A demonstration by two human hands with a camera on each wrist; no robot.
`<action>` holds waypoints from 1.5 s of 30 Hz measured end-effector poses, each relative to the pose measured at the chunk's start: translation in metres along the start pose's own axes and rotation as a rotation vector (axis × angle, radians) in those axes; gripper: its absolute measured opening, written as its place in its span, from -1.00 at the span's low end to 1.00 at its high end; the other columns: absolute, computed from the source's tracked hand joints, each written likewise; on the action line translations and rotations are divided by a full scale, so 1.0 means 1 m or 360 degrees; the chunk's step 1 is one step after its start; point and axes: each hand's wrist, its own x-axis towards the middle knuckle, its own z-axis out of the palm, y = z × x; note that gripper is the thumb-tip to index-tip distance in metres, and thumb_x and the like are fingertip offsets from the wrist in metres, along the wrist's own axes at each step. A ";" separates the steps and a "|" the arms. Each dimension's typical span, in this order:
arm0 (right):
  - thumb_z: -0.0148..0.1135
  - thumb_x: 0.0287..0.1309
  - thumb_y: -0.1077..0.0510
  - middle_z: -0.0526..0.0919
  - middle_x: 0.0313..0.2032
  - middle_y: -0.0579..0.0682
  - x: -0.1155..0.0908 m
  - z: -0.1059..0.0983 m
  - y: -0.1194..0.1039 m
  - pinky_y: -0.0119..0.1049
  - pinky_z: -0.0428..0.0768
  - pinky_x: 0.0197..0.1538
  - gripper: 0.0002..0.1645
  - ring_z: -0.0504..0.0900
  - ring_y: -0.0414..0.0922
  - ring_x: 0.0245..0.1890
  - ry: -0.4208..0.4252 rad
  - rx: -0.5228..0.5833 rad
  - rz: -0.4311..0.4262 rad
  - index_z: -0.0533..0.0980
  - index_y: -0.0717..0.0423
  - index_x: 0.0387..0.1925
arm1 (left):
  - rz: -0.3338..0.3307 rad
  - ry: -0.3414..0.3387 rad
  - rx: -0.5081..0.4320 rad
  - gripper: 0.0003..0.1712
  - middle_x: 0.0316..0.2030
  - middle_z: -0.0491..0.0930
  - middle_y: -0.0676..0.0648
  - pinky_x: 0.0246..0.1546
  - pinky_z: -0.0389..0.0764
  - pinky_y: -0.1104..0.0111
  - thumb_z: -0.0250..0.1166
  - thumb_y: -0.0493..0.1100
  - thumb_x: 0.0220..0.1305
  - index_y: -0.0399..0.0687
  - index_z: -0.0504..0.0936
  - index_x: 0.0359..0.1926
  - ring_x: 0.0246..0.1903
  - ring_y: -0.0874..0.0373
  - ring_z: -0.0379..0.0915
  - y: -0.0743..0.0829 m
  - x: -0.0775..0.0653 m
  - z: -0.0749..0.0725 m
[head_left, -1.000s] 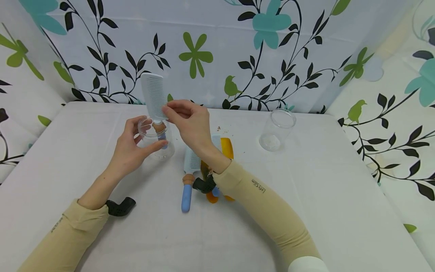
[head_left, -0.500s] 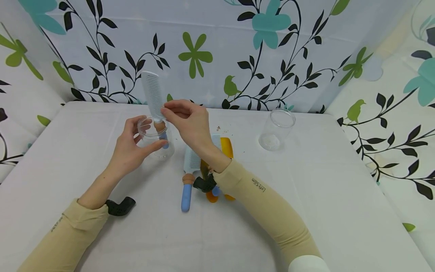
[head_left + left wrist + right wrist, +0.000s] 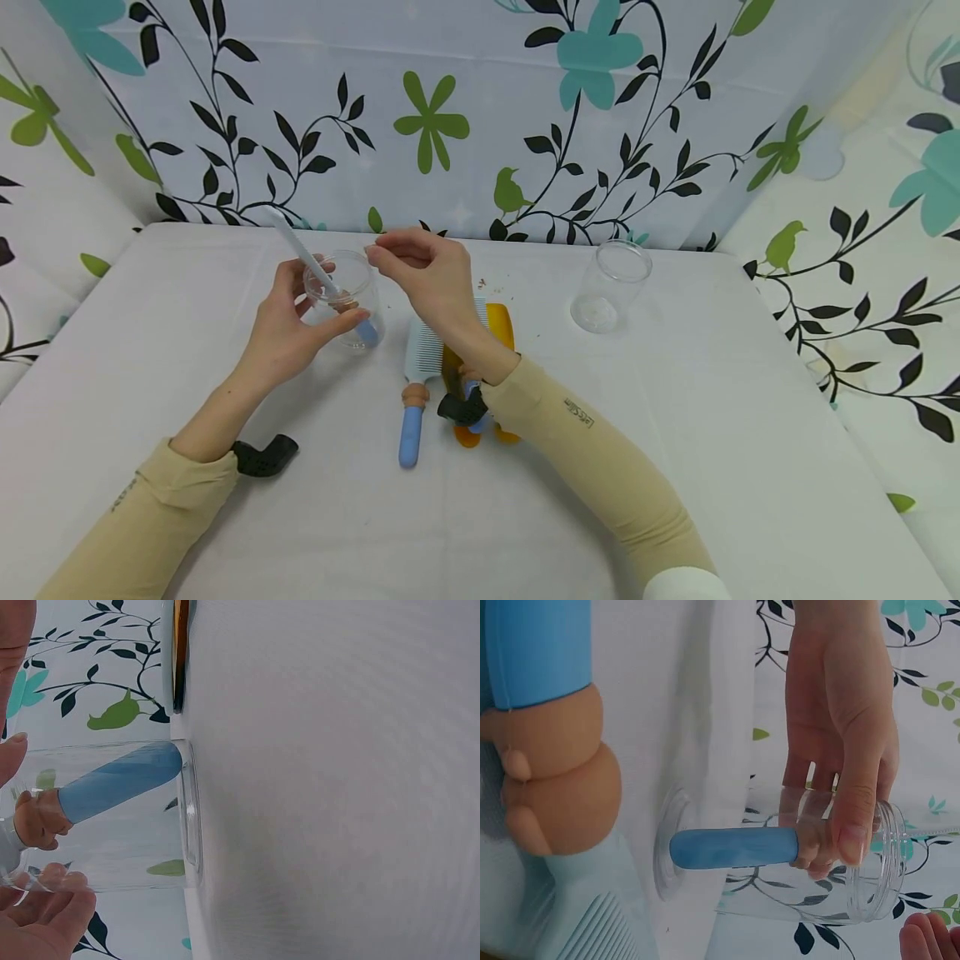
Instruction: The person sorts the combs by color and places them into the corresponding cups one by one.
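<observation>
Steadying left hand (image 3: 291, 321): your thumb and fingers curled round the upper wall of the jar (image 3: 363, 292); keep that grip firm enough to prevent tipping, no tighter
Leaning comb (image 3: 302, 250): inside the jar, blue handle (image 3: 735, 847) down, pale head out past the rim, tilted to your left; best let it settle before you loosen your hold
Jar: clear, upright on the tabletop (image 3: 675, 433); the comb's lean may pull it leftward, so keep the base flat
Right hand (image 3: 427, 271): fingers loosely bent beside the rim, holding nothing, apart from comb and jar; withdraw it without brushing the rim
Loose combs: a pale-blue comb (image 3: 412, 400) and an orange comb (image 3: 502, 323), partly hidden by your right arm; lift the sleeve (image 3: 600, 467) well over them
Second jar (image 3: 611, 292): clear, upright, well apart, far right; keep your elbow away
</observation>
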 end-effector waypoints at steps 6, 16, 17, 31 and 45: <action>0.36 0.25 0.15 0.78 -0.19 0.08 -0.002 -0.007 0.003 -0.36 0.72 -0.04 -0.74 0.76 -0.14 -0.19 -0.0009 0.0015 0.0035 0.66 0.19 -0.08 | 0.0012 0.0003 0.0003 -0.03 0.38 0.32 -0.23 0.42 0.24 -0.14 0.50 -0.11 0.17 -0.23 0.08 0.41 0.38 -0.17 0.21 0.000 0.001 0.000; 0.36 0.25 0.15 0.78 -0.20 0.09 -0.005 -0.022 0.010 -0.36 0.73 -0.05 -0.75 0.76 -0.16 -0.22 -0.0011 -0.0054 0.0065 0.66 0.20 -0.09 | 0.0005 0.0008 0.0019 -0.03 0.38 0.32 -0.22 0.42 0.25 -0.14 0.50 -0.09 0.17 -0.22 0.08 0.41 0.38 -0.17 0.21 0.000 0.001 0.001; 0.36 0.25 0.15 0.78 -0.20 0.09 -0.005 -0.024 0.011 -0.35 0.73 -0.05 -0.75 0.76 -0.15 -0.22 -0.0013 -0.0059 0.0071 0.66 0.20 -0.09 | 0.0006 0.0009 0.0020 -0.03 0.38 0.32 -0.22 0.42 0.25 -0.15 0.50 -0.09 0.17 -0.22 0.08 0.41 0.38 -0.17 0.21 0.000 0.001 0.001; 0.35 0.26 0.15 0.78 -0.18 0.06 -0.011 -0.048 0.021 -0.33 0.72 0.02 -0.75 0.77 -0.11 -0.17 -0.0028 -0.0066 0.0140 0.66 0.18 -0.08 | -0.0010 0.0011 0.0022 -0.02 0.39 0.32 -0.22 0.42 0.25 -0.13 0.50 -0.09 0.17 -0.21 0.08 0.42 0.39 -0.17 0.21 0.001 0.000 0.001; 0.37 0.24 0.12 0.78 -0.17 0.06 -0.019 -0.066 0.031 -0.33 0.72 0.01 -0.72 0.76 -0.09 -0.15 0.0020 -0.0144 0.0225 0.66 0.18 -0.07 | -0.0003 0.0012 0.0024 -0.03 0.38 0.32 -0.22 0.42 0.26 -0.12 0.50 -0.10 0.17 -0.22 0.09 0.41 0.39 -0.17 0.21 0.001 -0.001 0.001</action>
